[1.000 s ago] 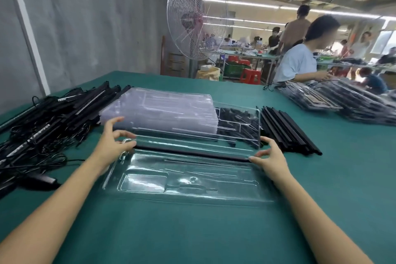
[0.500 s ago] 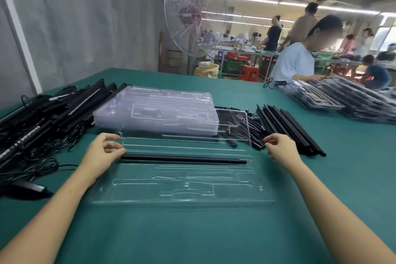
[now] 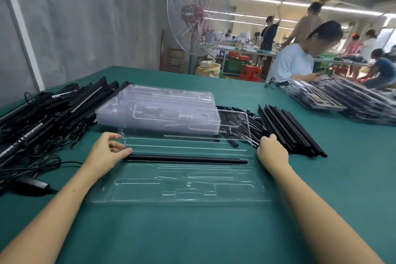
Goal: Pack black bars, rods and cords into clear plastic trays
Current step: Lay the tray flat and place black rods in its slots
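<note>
Left hand (image 3: 107, 152) half curled at the left edge of the clear tray (image 3: 182, 180), thumb laid against the left end of the black rod (image 3: 186, 159), fingers bent above it near the tray's far left corner; whether anything is pinched, cannot tell. Right hand (image 3: 272, 152) loosely curled, knuckles up, resting at the tray's right edge beside the near ends of the loose black rods (image 3: 291, 130); fingertips hidden, so grip on the tray or a rod not readable. Tray opened flat on the green table (image 3: 321, 199), moulded into long channels and a wider pocket toward the near side. Only one channel filled: the single rod lying straight across the middle, left to right, nearly the tray's full width. Other recesses bare. Just behind, a stack of empty trays (image 3: 160, 111), frosted where the layers overlap, with small black parts (image 3: 242, 124) showing at its right. Far left, a tangled heap of black bars and cords (image 3: 42, 122). Near left edge, a black power adapter (image 3: 32, 183) with its lead. Far right, a slanted pile of packed trays (image 3: 342, 100) in front of a seated person in a pale shirt (image 3: 293, 62). Large wire-guard fan (image 3: 197, 10) beyond the table.
</note>
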